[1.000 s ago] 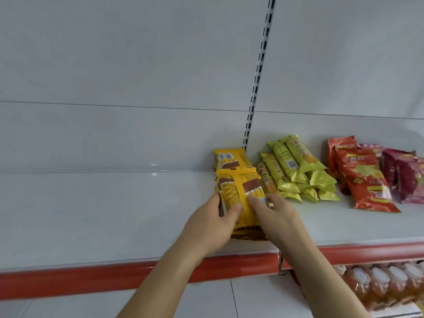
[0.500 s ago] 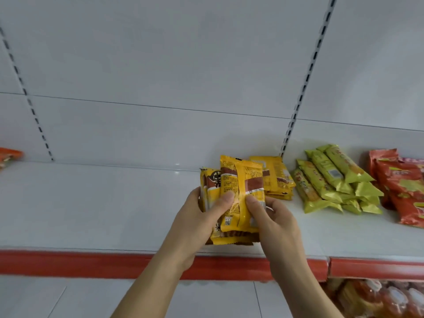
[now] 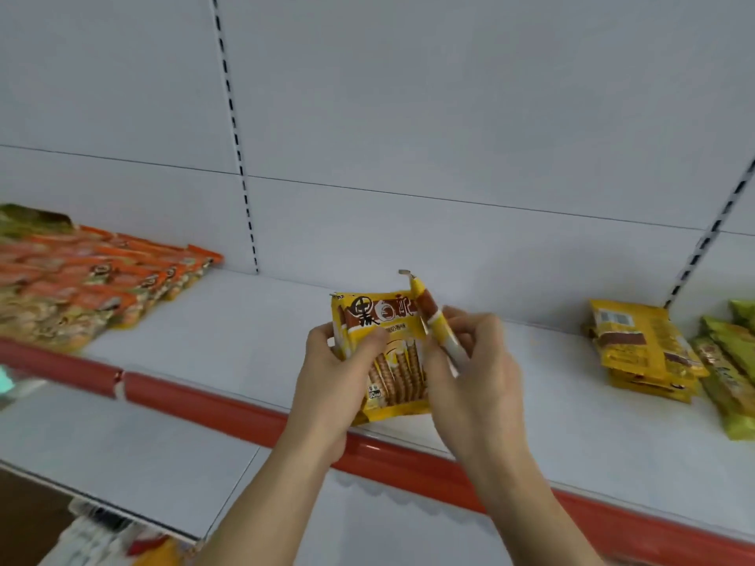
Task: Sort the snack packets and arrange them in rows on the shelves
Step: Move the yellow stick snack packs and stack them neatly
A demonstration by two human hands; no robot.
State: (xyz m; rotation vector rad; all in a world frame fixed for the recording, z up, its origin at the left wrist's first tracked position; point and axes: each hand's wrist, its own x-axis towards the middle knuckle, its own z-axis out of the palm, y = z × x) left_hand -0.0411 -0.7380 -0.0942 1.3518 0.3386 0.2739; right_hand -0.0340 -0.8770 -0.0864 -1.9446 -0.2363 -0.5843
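My left hand (image 3: 327, 373) grips a small stack of yellow biscuit-stick packets (image 3: 388, 353) held upright above the front of the white shelf (image 3: 228, 328). My right hand (image 3: 474, 369) pinches one yellow packet (image 3: 433, 320) turned edge-on, peeled away from the right side of the stack. More yellow packets (image 3: 641, 349) lie stacked flat at the right of the shelf, apart from my hands. Green-yellow packets (image 3: 731, 361) lie beside them at the right edge.
Orange packets (image 3: 94, 279) lie in overlapping rows at the left of the shelf. A red price rail (image 3: 228, 406) runs along the shelf's front edge. Slotted uprights (image 3: 237, 157) divide the white back panel. A lower shelf (image 3: 102, 443) sticks out at bottom left.
The view has swung left, so the lying yellow stack now sits far right and orange packets appear at left. My hands lifted the packets off the shelf; my right hand has pulled one packet apart.
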